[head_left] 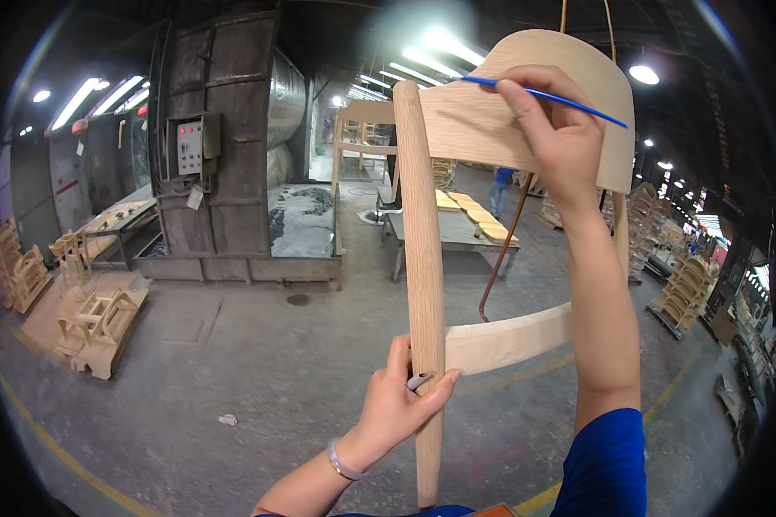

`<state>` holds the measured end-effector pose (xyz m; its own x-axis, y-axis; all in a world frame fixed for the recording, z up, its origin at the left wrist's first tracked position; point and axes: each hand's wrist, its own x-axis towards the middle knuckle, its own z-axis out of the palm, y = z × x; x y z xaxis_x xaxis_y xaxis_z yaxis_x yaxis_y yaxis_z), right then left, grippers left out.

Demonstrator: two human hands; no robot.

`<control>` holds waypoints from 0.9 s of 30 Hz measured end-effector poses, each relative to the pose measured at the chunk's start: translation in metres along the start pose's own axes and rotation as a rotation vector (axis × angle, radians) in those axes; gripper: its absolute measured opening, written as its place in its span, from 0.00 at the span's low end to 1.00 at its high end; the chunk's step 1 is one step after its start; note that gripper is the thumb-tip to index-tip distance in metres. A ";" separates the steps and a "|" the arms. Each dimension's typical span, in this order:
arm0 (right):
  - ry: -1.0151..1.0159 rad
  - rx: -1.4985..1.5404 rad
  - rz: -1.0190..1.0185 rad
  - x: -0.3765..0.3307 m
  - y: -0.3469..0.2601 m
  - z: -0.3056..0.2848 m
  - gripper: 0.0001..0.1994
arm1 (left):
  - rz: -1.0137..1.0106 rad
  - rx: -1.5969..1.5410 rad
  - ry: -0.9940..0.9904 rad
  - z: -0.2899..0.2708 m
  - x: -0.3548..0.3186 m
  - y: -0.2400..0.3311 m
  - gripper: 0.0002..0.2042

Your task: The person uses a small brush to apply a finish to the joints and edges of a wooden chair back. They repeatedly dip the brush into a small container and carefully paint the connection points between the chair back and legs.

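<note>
Fingers of my right hand [565, 138] pinch a thin blue stick [606, 115], its tip at the upper edge of the backrest [483, 129], by the left end. My left hand [392, 396] is closed round the chair post [425, 233] where the lower rail [509, 339] meets it, a small grey piece [418, 380] beside my thumb. Should that hold slacken, the post could swing and the stick might scratch the backrest. I can read no writing there; marks on the control box [190, 148] are too small.
</note>
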<state>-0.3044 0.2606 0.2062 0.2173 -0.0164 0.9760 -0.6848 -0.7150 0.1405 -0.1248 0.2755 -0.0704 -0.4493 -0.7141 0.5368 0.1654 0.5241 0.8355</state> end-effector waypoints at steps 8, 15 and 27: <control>0.215 -0.440 -0.286 -0.065 0.013 -0.038 0.15 | 0.211 0.219 0.047 -0.038 0.062 -0.016 0.21; 0.092 -0.331 -0.128 -0.217 0.036 -0.060 0.14 | 0.288 -0.083 0.201 -0.111 0.213 0.022 0.31; 0.160 -0.263 0.108 -0.292 0.079 -0.092 0.13 | 0.139 0.197 0.465 -0.155 0.341 0.084 0.31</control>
<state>-0.4862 0.2734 -0.0527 0.0363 0.0425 0.9984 -0.8585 -0.5100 0.0529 -0.1283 0.0046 0.2012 0.0095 -0.7388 0.6739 0.0074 0.6739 0.7388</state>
